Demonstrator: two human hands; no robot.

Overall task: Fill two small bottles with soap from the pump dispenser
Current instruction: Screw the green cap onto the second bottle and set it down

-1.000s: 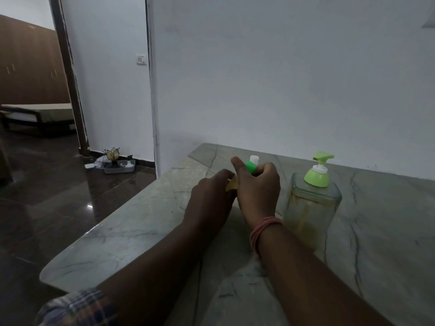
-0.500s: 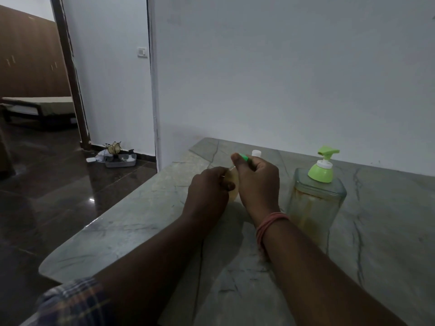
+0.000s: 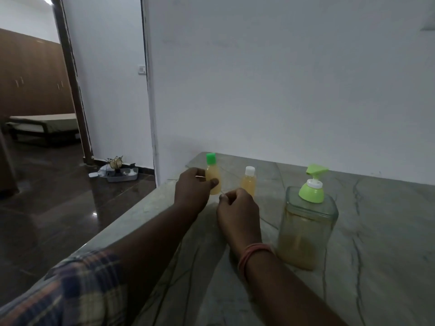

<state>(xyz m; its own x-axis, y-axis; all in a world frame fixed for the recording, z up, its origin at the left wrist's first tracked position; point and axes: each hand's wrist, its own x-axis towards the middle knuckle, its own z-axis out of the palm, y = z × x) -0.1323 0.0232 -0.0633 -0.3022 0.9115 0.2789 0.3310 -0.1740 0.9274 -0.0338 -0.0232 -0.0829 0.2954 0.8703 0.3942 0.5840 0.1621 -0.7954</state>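
Observation:
Two small bottles of yellowish soap stand upright on the marble counter (image 3: 376, 231). The green-capped bottle (image 3: 212, 175) is on the left, and my left hand (image 3: 194, 188) grips its lower body with thumb and fingers. The white-capped bottle (image 3: 248, 181) stands a little to the right, untouched. My right hand (image 3: 237, 211) hovers just in front of it, fingers curled loosely with nothing in them. The clear square pump dispenser (image 3: 306, 227) with a light green pump stands further right, partly filled with soap.
A white wall runs behind the counter. The counter's left edge drops to a dark glossy floor. On that floor by the doorway sits a grey tray (image 3: 120, 176) with small items. A low bed (image 3: 44, 125) lies in the far room.
My right hand has come off the green cap and drawn back toward me. Both bottles now show fully, and my left hand still holds the green-capped one.

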